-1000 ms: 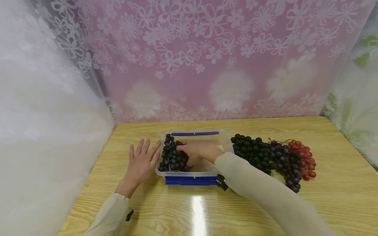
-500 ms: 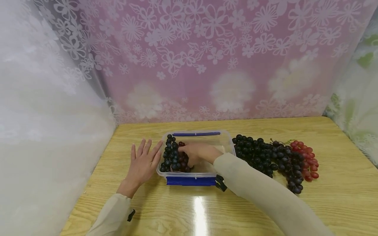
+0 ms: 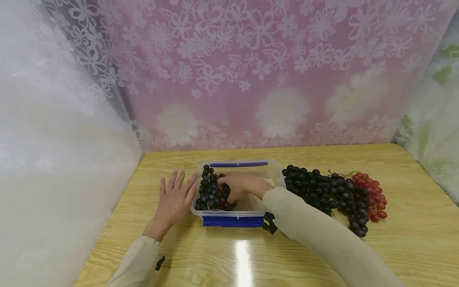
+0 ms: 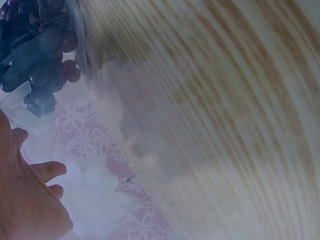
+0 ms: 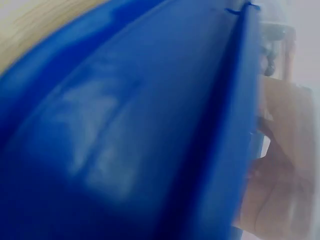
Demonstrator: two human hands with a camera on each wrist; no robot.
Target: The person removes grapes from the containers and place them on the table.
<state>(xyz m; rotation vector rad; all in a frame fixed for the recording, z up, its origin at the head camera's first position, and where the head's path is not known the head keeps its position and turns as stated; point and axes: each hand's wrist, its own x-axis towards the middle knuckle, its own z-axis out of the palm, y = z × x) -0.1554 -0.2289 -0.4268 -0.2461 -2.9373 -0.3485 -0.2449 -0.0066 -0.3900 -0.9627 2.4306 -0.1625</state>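
A clear plastic box [image 3: 251, 214] with blue latch flaps stands on the table. Along its left end lies a bunch of black grapes [image 3: 207, 192], and beside that a bunch of dark red grapes [image 3: 224, 198]. My right hand [image 3: 244, 186] reaches inside the box, its fingers and thumb curled about the dark red bunch, which they partly hide. My left hand [image 3: 173, 202] has its fingers spread, fingertips right at the box's left wall. In the right wrist view a blue flap [image 5: 135, 115] covers most of the picture, with my right hand seen through the plastic.
Right of the box lie more bunches: black grapes [image 3: 308, 185], dark purple grapes [image 3: 346, 195] and red grapes [image 3: 374, 195]. My right forearm passes in front of them. A pink floral curtain [image 3: 251, 79] hangs behind the wooden table [image 3: 201, 259].
The view has shifted slightly. My right hand stays in the box at the dark red grapes, and my left hand keeps its place at the box's left side.
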